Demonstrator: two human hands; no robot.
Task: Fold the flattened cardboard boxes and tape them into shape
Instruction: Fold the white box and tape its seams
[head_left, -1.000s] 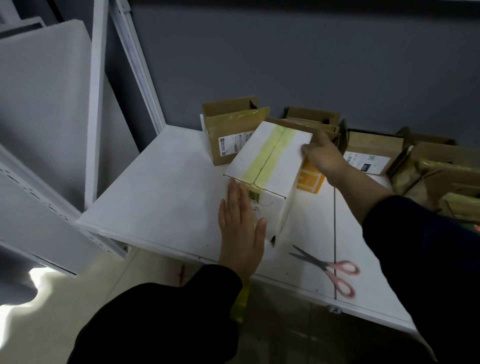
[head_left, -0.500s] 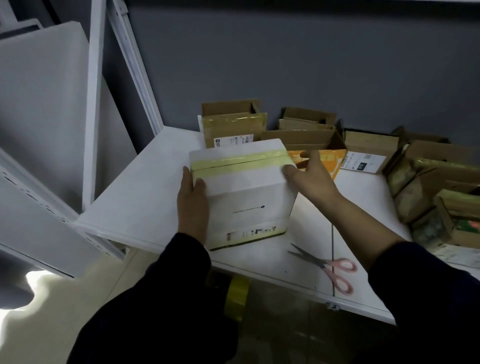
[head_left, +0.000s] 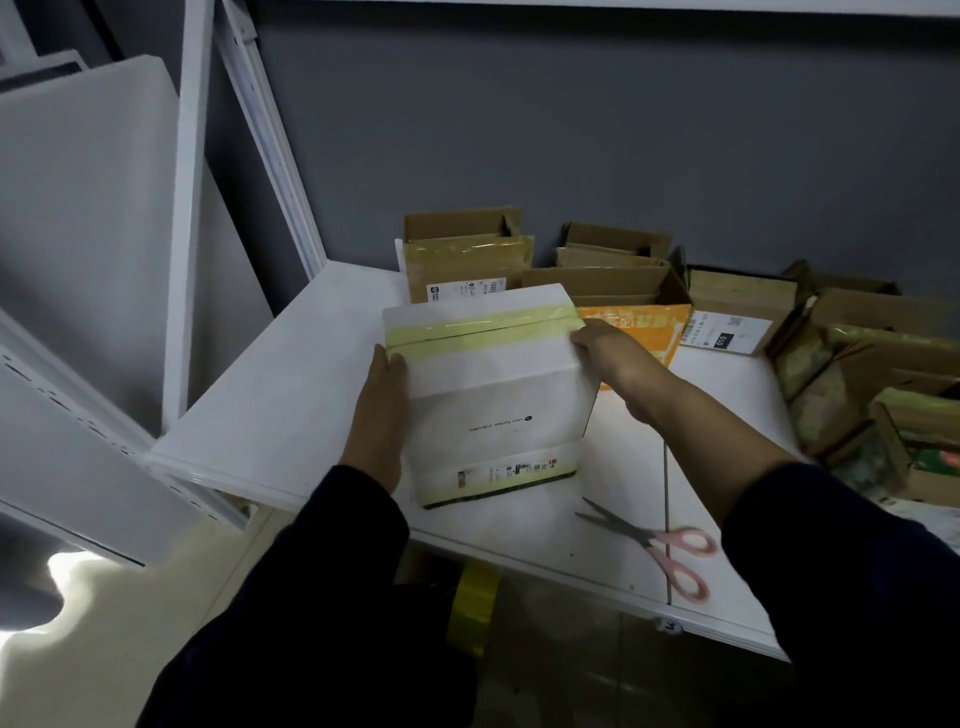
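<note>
White box (head_left: 493, 395); left hand (head_left: 382, 415) flat alongside; right hand (head_left: 608, 353) gripping

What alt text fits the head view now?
A person's left hand and right hand hold a white cardboard box sealed with yellow tape on a white shelf; pink-handled scissors lie nearer, to its right, brown cardboard boxes behind.

A dark grey wall (head_left: 571, 130) backs a white table (head_left: 270, 405), white shelving upright (head_left: 182, 208) left, pale floor (head_left: 104, 639) below.
</note>
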